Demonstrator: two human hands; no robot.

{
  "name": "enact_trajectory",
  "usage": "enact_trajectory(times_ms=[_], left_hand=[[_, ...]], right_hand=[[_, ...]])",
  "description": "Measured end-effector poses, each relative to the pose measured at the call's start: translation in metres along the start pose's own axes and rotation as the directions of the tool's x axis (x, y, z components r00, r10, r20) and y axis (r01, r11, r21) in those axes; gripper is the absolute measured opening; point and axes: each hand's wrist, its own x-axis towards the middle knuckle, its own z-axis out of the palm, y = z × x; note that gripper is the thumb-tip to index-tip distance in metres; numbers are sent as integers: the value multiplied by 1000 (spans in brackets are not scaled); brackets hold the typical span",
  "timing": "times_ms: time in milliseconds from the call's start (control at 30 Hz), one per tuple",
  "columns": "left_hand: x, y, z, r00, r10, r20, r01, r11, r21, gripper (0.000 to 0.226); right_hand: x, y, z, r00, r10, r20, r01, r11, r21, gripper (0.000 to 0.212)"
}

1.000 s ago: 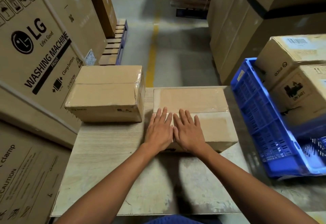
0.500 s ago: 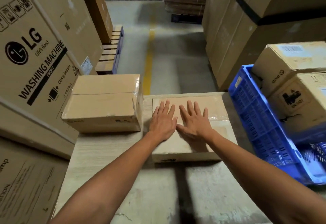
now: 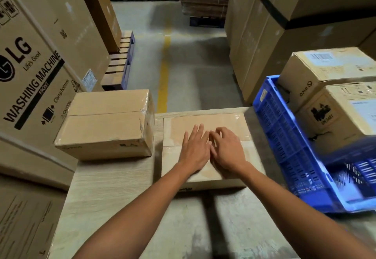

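Observation:
A flat cardboard box (image 3: 230, 123) taped across its top lies on the wooden table (image 3: 114, 189) in front of me. My left hand (image 3: 194, 149) lies flat on the box top with straight fingers. Right beside it, my right hand (image 3: 228, 151) rests on the same top, its fingers bent at the knuckles near the tape seam. The two hands touch each other. Whether the right fingers hold anything is hidden.
A taller taped cardboard box (image 3: 105, 124) stands on the table to the left. A blue plastic crate (image 3: 284, 136) with cartons (image 3: 329, 69) sits at the right. Large washing machine cartons (image 3: 38, 55) rise on the left, a pallet (image 3: 122, 63) behind them. The floor aisle with a yellow line (image 3: 164, 71) lies ahead.
Both hands slid forward along the box top from its near edge to the middle. The right hand's fingers, spread flat before, are now bent.

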Motion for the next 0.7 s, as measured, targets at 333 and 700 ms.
enact_trajectory(times_ms=[333, 700], left_hand=[[-28, 16, 4, 1000, -3, 20, 2, 998, 56, 55], [-62, 24, 21, 992, 27, -125, -38, 995, -90, 73]], right_hand=[[-33, -4, 14, 1000, 26, 4, -26, 1000, 8, 48], [-64, -6, 10, 996, -39, -83, 46, 995, 84, 35]])
